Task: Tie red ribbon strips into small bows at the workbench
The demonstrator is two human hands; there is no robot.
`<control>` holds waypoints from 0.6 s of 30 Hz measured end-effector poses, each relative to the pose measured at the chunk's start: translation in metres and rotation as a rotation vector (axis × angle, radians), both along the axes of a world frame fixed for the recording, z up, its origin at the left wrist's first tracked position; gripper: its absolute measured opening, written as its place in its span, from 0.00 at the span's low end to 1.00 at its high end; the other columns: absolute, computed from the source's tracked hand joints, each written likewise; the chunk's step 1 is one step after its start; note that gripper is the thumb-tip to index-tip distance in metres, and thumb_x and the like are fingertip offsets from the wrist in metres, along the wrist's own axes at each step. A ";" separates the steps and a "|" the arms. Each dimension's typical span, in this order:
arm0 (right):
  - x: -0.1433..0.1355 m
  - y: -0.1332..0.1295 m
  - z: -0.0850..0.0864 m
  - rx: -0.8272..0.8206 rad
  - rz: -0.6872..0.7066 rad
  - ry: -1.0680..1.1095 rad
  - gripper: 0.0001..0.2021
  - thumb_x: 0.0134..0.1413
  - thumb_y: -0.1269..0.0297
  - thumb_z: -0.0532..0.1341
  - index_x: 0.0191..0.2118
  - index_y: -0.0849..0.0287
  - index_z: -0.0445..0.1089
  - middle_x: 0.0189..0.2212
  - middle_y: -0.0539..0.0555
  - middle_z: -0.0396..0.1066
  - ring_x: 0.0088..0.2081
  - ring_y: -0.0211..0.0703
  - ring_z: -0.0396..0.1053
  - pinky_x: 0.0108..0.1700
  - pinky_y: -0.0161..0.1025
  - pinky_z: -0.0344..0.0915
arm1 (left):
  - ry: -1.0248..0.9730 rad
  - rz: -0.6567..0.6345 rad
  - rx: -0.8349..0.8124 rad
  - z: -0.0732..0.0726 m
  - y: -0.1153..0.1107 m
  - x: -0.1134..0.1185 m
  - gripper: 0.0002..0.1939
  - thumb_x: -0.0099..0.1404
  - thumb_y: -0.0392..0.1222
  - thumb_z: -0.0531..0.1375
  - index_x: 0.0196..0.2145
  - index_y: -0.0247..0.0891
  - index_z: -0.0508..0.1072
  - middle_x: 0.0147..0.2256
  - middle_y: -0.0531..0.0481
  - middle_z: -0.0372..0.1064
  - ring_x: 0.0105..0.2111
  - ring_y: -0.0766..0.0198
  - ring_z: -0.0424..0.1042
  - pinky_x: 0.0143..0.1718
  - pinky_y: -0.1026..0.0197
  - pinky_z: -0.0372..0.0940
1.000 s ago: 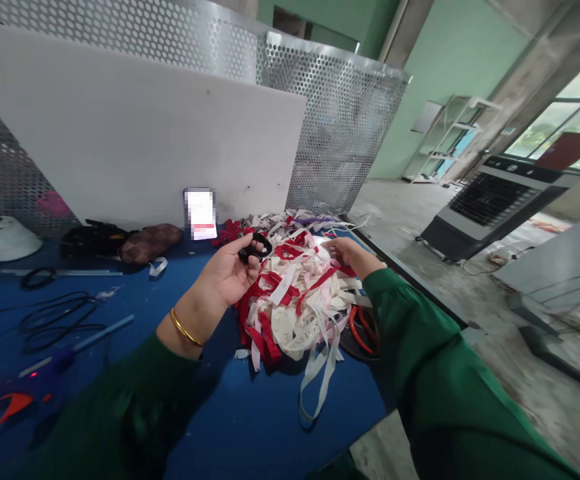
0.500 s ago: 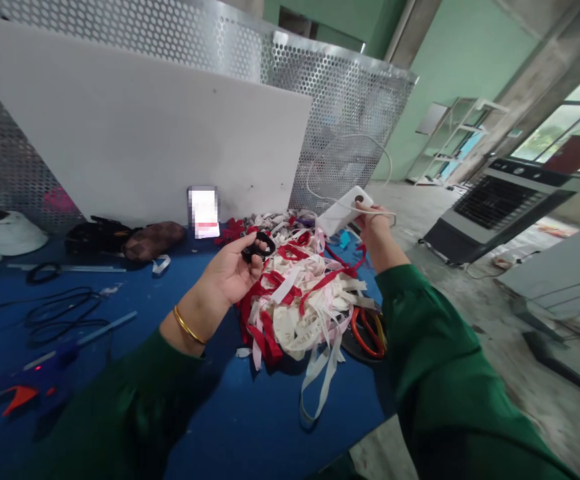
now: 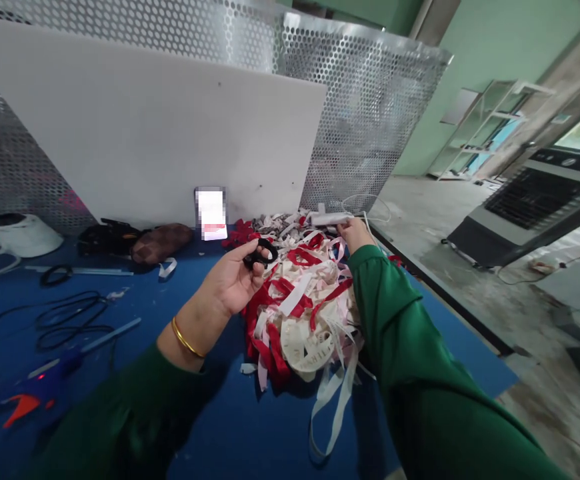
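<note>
on the blue table (image 3: pixel 250 427), middle: ribbon pile (image 3: pixel 300 293), red, white, cream and pink strips tangled; both hands sit at its far half.
left hand (image 3: pixel 230 280): palm up at the pile's left side, thumb and fingers pinched on a black ring (image 3: pixel 258 257); remaining fingers curled.
black ring: raised over the pile's left far edge, stands clear of the phone (image 3: pixel 212 213).
right hand (image 3: pixel 356 235): at the pile's far right, fingers touching the right end of a white block (image 3: pixel 326 219); can't tell how tightly they're closed, undersides hidden.
white block: lies across the pile's back, long side roughly along the perforated panel (image 3: pixel 370 107); white cord (image 3: pixel 377 200) loops beyond the hand.
pile near edge: lettered cream ribbon (image 3: pixel 307 347) coiled on top, white ribbon loop (image 3: pixel 337 427) spilling toward the person.
right edge: dark table edge (image 3: pixel 450 298) just beyond the right hand, a strip of blue surface between sleeve and edge.
back: white board (image 3: pixel 185 133) and panel cap far-side travel.
left room: blue surface between left forearm and pile; glue gun (image 3: pixel 70 360) near that sleeve.
</note>
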State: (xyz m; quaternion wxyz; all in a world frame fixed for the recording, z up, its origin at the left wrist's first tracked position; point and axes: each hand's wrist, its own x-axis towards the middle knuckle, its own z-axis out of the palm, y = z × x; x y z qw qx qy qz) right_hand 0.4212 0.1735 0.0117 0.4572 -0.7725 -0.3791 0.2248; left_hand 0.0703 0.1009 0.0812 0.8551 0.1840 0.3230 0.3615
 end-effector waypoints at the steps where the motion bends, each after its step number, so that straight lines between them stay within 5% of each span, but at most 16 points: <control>1: 0.001 0.002 0.002 -0.034 0.030 0.015 0.21 0.63 0.55 0.57 0.56 0.63 0.64 0.53 0.59 0.65 0.47 0.45 0.69 0.49 0.49 0.69 | 0.004 0.002 0.005 0.000 0.000 0.000 0.03 0.65 0.35 0.60 0.33 0.33 0.69 0.28 0.51 0.69 0.16 0.76 0.63 0.14 0.72 0.60; 6: 0.005 -0.026 0.014 -0.118 0.182 0.018 0.09 0.56 0.67 0.63 0.41 0.66 0.74 0.43 0.60 0.74 0.42 0.45 0.72 0.48 0.43 0.69 | 0.024 0.010 0.045 0.002 -0.003 0.002 0.03 0.63 0.34 0.62 0.36 0.34 0.72 0.29 0.51 0.70 0.15 0.77 0.61 0.12 0.73 0.56; 8: -0.003 -0.062 0.011 -0.094 0.257 -0.058 0.07 0.50 0.70 0.65 0.37 0.63 0.76 0.42 0.57 0.76 0.44 0.45 0.72 0.51 0.41 0.66 | 0.029 0.015 0.059 0.004 -0.005 0.003 0.03 0.63 0.33 0.62 0.36 0.34 0.71 0.28 0.52 0.70 0.16 0.78 0.61 0.13 0.74 0.56; 11: -0.023 -0.127 -0.004 -0.064 0.506 -0.307 0.10 0.52 0.65 0.62 0.41 0.59 0.77 0.42 0.55 0.77 0.45 0.48 0.72 0.52 0.44 0.65 | 0.030 0.009 0.076 0.005 -0.010 0.005 0.01 0.63 0.33 0.61 0.35 0.34 0.70 0.28 0.52 0.69 0.16 0.77 0.62 0.14 0.74 0.57; 13: -0.034 -0.163 -0.015 -0.051 0.545 -0.370 0.13 0.55 0.62 0.59 0.44 0.57 0.76 0.42 0.55 0.77 0.43 0.47 0.73 0.49 0.43 0.67 | 0.034 0.006 0.079 0.006 -0.016 0.005 0.01 0.64 0.33 0.60 0.35 0.34 0.70 0.28 0.52 0.69 0.16 0.77 0.62 0.14 0.74 0.57; 18: -0.023 -0.191 -0.018 -0.088 0.278 -0.483 0.17 0.59 0.63 0.53 0.48 0.57 0.74 0.43 0.54 0.77 0.43 0.43 0.73 0.47 0.38 0.67 | 0.044 -0.016 0.064 0.001 -0.037 -0.005 0.02 0.64 0.33 0.60 0.33 0.33 0.69 0.28 0.52 0.69 0.16 0.77 0.61 0.13 0.73 0.57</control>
